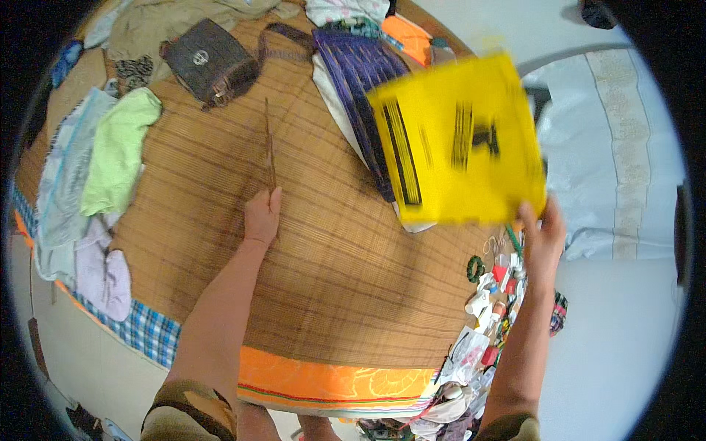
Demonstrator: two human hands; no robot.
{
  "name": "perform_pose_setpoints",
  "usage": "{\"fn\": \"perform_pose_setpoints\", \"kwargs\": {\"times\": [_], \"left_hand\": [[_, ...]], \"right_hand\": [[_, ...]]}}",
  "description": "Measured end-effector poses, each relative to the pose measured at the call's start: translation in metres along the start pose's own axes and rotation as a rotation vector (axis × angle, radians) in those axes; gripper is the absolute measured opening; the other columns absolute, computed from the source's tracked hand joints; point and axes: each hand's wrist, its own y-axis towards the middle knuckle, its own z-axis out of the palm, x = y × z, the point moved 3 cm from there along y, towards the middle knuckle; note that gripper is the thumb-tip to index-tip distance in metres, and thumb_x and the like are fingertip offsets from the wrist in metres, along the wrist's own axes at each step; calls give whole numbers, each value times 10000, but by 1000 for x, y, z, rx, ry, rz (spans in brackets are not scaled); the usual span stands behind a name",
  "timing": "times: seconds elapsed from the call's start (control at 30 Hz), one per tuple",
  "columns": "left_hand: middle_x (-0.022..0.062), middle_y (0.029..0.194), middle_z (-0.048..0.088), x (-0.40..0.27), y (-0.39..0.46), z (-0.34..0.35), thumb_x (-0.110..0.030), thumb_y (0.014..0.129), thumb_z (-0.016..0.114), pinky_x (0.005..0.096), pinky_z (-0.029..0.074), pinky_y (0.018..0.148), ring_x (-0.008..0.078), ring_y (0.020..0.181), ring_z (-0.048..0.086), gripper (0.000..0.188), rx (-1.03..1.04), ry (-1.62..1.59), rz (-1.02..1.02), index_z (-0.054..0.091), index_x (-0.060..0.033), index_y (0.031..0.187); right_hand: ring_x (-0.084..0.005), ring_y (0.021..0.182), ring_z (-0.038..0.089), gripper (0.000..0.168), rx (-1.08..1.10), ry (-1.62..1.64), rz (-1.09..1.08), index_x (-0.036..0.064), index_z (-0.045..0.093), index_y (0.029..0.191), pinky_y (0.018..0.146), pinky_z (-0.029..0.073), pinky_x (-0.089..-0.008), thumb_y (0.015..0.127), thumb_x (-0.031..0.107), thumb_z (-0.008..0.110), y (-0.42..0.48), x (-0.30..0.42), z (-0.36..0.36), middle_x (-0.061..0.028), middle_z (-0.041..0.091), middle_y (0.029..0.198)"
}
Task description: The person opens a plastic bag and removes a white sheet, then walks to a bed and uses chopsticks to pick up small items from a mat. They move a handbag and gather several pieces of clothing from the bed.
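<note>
My left hand (262, 218) is closed around the lower end of a thin brown stick-like thing (269, 149), which points away from me above a woven mat (331, 297). It may be a flat item seen edge-on; I cannot tell. On the right, my right hand (543, 231) grips the near right corner of a flat yellow sheet or packet (441, 182) with black printing. That yellow piece is raised and blurred, and it hides part of a purple striped cloth (353, 77) behind it.
A dark shoulder bag (212, 60) lies at the far left of the mat. Light-green cloth (118, 149) and other folded clothes line the left edge. Along the right edge sit several small bottles and packets (488, 308), with a dark beaded ring (475, 268) beside them.
</note>
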Motion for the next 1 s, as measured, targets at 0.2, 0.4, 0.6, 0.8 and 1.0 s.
{"fn": "perform_pose_setpoints", "kwargs": {"times": [0.2,0.4,0.6,0.8,1.0], "left_hand": [[54,555,352,-57,-126,-103,-255,929,439,347,295,488,156,518,325,378,214,-231,-201,385,-25,634],[7,493,308,-21,-269,-243,-245,924,456,311,255,432,111,455,269,411,59,-297,-517,354,-61,571],[7,557,396,-32,-224,-413,-204,920,450,292,312,474,104,532,357,360,-230,-84,-187,439,-45,598],[-32,583,378,-136,-194,-629,-270,952,402,254,270,474,70,542,340,373,-648,71,80,435,-61,645],[-53,554,359,-296,-188,-703,-321,955,390,224,253,452,47,504,318,403,-385,-56,299,431,-83,633]], "right_hand": [[-329,720,505,139,191,-159,51,6,562,809,657,407,-387,709,26,657,-167,-16,-44,-142,538,721],[-269,748,539,164,282,-80,-329,101,613,753,841,391,-474,604,36,635,-242,59,-39,-66,561,723],[-207,821,528,175,443,154,-707,162,641,814,970,321,-484,658,118,576,-296,237,-16,-10,538,781],[-188,886,501,68,644,399,-1225,140,600,756,1051,203,-518,697,129,568,-365,363,-49,-2,507,761],[-194,894,495,47,611,775,-1613,122,561,665,1057,166,-543,710,127,549,-432,468,-116,-9,501,731]]}}
